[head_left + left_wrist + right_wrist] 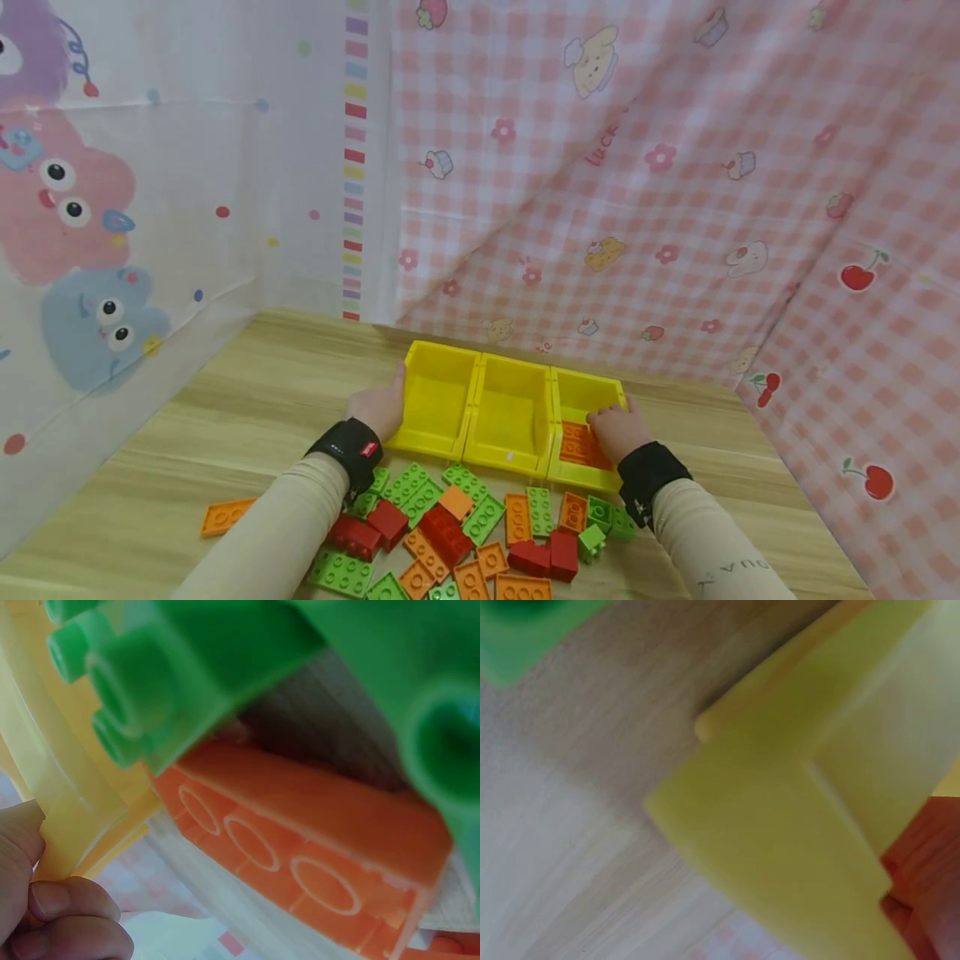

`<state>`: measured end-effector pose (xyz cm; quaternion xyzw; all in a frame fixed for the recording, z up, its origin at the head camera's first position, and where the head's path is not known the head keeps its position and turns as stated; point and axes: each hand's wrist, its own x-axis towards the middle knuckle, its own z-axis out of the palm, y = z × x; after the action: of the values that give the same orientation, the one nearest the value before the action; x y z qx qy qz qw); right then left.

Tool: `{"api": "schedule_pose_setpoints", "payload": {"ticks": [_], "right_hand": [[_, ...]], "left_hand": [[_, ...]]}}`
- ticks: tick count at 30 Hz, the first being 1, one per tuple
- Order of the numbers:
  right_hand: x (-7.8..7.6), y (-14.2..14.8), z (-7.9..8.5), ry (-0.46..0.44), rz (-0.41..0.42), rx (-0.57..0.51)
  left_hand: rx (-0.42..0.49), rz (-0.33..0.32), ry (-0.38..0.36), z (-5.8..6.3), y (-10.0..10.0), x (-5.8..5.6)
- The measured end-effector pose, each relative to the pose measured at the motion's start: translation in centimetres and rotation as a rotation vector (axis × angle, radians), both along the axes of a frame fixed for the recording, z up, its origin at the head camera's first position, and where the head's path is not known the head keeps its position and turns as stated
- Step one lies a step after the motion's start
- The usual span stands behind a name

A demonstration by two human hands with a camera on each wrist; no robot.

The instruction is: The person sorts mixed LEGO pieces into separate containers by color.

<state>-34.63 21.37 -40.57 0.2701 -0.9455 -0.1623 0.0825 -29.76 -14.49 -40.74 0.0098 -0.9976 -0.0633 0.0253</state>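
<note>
Counting from the middle bin (pixel 512 410) as the clock's centre, with twelve away from me, the left bin (pixel 437 404) sits at nine and the right bin (pixel 585 475) at three, the yellow walls side by side on the table (pixel 750 467). My left hand (pixel 378 408) is at nine, pinching the outer wall of the left bin between thumb and curled fingers (pixel 71 896). My right hand (pixel 624 431) is at three, reaching over the outer wall of the right bin, some fingers inside beside the orange bricks (pixel 575 442); whether they pinch the wall or a brick, or only rest there, I cannot tell. Loose bricks lie from five to seven, such as a red brick (pixel 446 535) and a green brick (pixel 592 542), and one orange brick (pixel 225 517) lies off at eight. I judge the bins light, stiff plastic, smooth enough to slide on the wood; the load in the right bin probably makes that end heavier. The best hold should be the outer walls at nine and three, thumb against fingers, drawing evenly so the joins don't part. The bricks look hard, light and sturdy; I would take them by their flat sides.
</note>
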Motion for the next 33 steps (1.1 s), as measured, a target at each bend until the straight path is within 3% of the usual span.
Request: {"api": "schedule_pose_setpoints", "payload": {"ticks": [4, 12, 20, 22, 25, 29, 33], "right_hand": [[-0.4, 0.1, -0.4, 0.004, -0.01, 0.01], [-0.5, 0.4, -1.0, -0.005, -0.007, -0.013], [0.5, 0.5, 0.1, -0.075, 0.031, -0.059], [1.0, 0.9, 0.4, -0.094, 0.046, -0.088], [2.3, 1.4, 0.7, -0.052, 0.111, -0.113], [4.6, 1.8, 1.1, 0.01, 0.24, -0.161], [7.0, 1.6, 1.7, 0.002, 0.326, -0.21]], "left_hand": [[0.009, -0.005, -0.012, 0.1, -0.1, 0.0], [-0.001, -0.026, 0.038, 0.0, 0.0, 0.3], [0.01, -0.034, 0.027, 0.2, -0.1, 0.4], [0.013, -0.041, 0.025, 0.3, -0.1, 0.4], [0.017, -0.053, 0.035, 0.2, -0.1, 0.4], [0.005, -0.062, 0.066, -0.2, -0.3, 0.2], [0.002, -0.059, 0.07, -0.6, -0.4, -0.1]]}}
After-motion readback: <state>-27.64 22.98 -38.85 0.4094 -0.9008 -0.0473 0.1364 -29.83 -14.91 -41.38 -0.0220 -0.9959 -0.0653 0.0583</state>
